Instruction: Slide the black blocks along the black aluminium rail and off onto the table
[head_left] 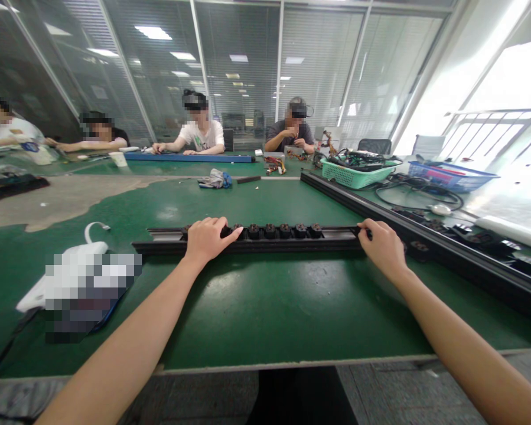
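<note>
Bare forearms (136, 330) reach in from 7 and 5 o'clock toward a slim black rail (292, 247), which lies crosswise on a smooth green desk (283, 313) just below the centre of the view. Its straight walls enclose a silvery channel, where a row of squat, rounded black modules (270, 231) sits with small brownish marks on top.

The left hand (207, 239) lies over the rail at 8 o'clock, thumb stretched out beside the modules; its other fingertips are hidden, so whether it grips cannot be told. At 3 o'clock the right hand (384, 245) touches the rail's end, fingers curled; whether they pinch anything is unclear.

The rail looks stiff, probably metal, and fairly light for its length. Its sleek underside may slide on the glossy desk. The outer walls near both ends seem the surest hold; the modules, if loose, could slip along the channel when tipped.

A longer, heavier-looking beam (469, 268), also black, slants from 2 toward 4 o'clock. Near 8 o'clock sits a glossy white device (31, 298); at 10, a rumpled grey-and-blue cloth (212, 179); at 2, a green perforated basket (354, 176) heaped with cables. Four people (209, 137) sit between 9 and 1 o'clock.
</note>
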### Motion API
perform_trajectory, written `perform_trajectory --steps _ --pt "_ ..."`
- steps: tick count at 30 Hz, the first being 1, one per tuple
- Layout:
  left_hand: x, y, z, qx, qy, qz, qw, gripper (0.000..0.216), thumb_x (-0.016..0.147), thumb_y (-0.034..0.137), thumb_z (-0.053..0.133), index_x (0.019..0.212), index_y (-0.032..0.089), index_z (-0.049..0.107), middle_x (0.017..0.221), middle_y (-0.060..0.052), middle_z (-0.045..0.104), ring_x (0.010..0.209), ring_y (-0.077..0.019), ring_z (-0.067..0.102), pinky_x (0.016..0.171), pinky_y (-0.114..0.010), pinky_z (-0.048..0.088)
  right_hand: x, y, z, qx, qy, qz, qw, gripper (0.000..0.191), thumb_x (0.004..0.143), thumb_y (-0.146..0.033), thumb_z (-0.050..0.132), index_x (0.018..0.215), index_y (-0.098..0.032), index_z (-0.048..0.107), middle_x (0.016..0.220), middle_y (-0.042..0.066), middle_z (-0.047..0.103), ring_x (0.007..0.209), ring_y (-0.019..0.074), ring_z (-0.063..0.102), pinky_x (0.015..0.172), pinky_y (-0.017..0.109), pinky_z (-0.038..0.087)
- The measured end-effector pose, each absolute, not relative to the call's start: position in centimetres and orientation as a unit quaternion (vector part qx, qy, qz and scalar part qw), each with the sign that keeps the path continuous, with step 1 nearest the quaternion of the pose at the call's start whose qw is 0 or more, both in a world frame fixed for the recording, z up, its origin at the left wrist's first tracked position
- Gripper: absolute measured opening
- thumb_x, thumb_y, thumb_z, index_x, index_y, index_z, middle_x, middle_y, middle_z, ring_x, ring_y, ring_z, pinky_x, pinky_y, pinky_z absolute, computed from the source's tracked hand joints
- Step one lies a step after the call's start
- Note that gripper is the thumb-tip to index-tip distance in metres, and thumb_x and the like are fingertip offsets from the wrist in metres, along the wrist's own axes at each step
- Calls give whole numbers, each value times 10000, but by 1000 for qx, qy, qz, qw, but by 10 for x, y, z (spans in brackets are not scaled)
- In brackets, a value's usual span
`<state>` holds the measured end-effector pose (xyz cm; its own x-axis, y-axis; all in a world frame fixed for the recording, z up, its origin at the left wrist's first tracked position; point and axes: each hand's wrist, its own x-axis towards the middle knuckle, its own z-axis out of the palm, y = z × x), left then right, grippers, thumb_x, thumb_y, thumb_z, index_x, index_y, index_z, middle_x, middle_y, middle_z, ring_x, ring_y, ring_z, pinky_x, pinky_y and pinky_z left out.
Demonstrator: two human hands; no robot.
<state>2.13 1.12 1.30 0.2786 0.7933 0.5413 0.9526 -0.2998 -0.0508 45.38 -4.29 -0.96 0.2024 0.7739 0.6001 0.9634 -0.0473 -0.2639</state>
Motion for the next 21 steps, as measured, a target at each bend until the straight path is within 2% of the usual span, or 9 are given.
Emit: perform_trajectory --steps 21 --pt "21 12 12 -774 -564 -216 190 599 926 728 337 888 226 662 903 -104 739 908 -291 674 732 -378 442 475 -42 -8 -744 -574 -151 306 294 874 -283 478 1027 -219 720 958 106 670 771 223 569 613 313 350"
